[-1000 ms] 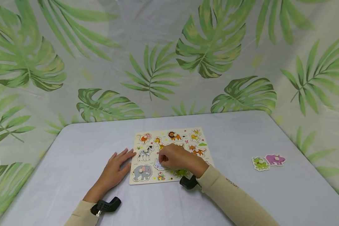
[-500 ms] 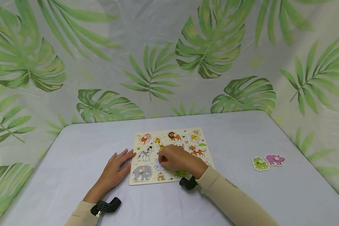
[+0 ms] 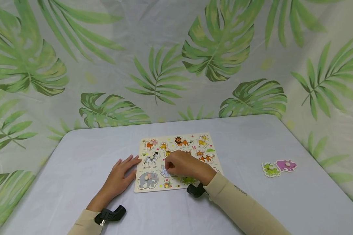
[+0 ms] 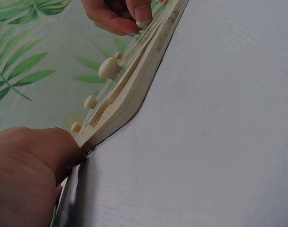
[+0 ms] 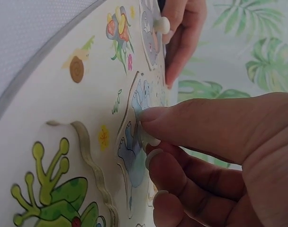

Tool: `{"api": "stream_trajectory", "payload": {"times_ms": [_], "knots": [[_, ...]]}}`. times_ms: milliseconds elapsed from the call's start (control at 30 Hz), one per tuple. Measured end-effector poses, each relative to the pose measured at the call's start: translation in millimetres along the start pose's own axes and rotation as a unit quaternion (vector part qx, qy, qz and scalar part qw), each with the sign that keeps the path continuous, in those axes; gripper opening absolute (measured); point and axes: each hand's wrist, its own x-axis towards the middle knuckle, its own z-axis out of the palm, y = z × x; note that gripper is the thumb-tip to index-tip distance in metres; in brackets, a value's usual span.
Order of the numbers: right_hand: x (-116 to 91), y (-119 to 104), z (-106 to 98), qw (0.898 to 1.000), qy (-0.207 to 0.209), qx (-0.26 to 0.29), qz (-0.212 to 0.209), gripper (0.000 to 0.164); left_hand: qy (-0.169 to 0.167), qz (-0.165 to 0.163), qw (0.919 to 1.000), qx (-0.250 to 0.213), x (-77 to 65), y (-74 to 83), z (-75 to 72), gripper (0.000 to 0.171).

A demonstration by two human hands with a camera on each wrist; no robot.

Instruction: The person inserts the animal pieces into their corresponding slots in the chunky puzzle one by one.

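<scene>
My right hand (image 3: pixel 184 165) is over the middle of a wooden knob puzzle board (image 3: pixel 163 138), thumb and fingers pinching the small knob of a blue animal puzzle piece (image 5: pixel 128 152). That piece lies at its matching cutout, its outline partly hidden by my fingers. My left hand (image 3: pixel 119 174) lies flat at the board's left side, fingertips right at its edge. Nearest to it are the zebra piece (image 3: pixel 151 160) and the elephant piece (image 3: pixel 148 180). A frog-shaped recess (image 5: pixel 58 198) with a printed frog shows at the board's lower side.
On the table's right side lie a loose green frog piece (image 3: pixel 271 170) and a purple hippo piece (image 3: pixel 287 165), side by side. Monkey (image 3: pixel 151 144), lion (image 3: pixel 182 141) and tiger (image 3: pixel 205 156) pieces sit in the board. A leaf-patterned cloth (image 3: pixel 159 29) hangs behind the white table (image 3: pixel 241 140).
</scene>
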Motion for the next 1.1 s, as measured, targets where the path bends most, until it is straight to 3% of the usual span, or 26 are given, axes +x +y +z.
{"api": "stream_trajectory", "payload": {"times_ms": [700, 1100], "knots": [[0.6, 2.2, 2.0, 1.0, -0.001, 0.006, -0.004, 0.009, -0.001, -0.006, 1.0, 0.0, -0.4, -0.7, 1.1, 0.042], [-1.9, 7.6, -3.5, 0.999, -0.012, 0.042, 0.022, 0.006, 0.01, 0.001, 0.9999, -0.007, -0.9, -1.3, 2.9, 0.041]]}}
